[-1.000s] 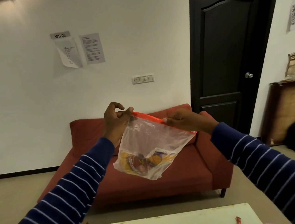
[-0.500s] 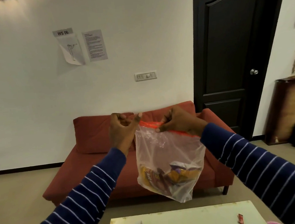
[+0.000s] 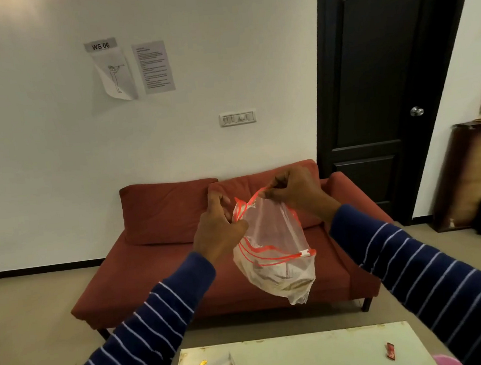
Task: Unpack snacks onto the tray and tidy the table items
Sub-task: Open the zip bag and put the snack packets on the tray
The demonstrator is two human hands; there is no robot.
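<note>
White wall fills the background, with one red two-cushion sofa (image 3: 209, 243) standing against it and one dark door (image 3: 384, 82) to the sofa's right. Above the sofa hang two paper sheets (image 3: 133, 69) and one switch plate (image 3: 237, 118).

In front of the sofa, held in the air, is one clear zip bag (image 3: 274, 255) with a red zip strip and a white slider. Its mouth is pulled apart, the red edge looping between the two hands. Its lower part sags, and the snack packets inside show only as a blurred brownish mass, so they cannot be counted.

Both hands wear blue striped sleeves. Left hand (image 3: 220, 230) has its grip pinched on the near left edge of the bag's mouth. Right hand (image 3: 295, 192) has its grip pinched on the far upper edge of the mouth.

Nearer than the sofa, below the bag, lies one pale bench (image 3: 321, 355). On it sit one small red wrapper (image 3: 390, 351) towards the right and one small yellow piece (image 3: 203, 363) towards the left.
</note>
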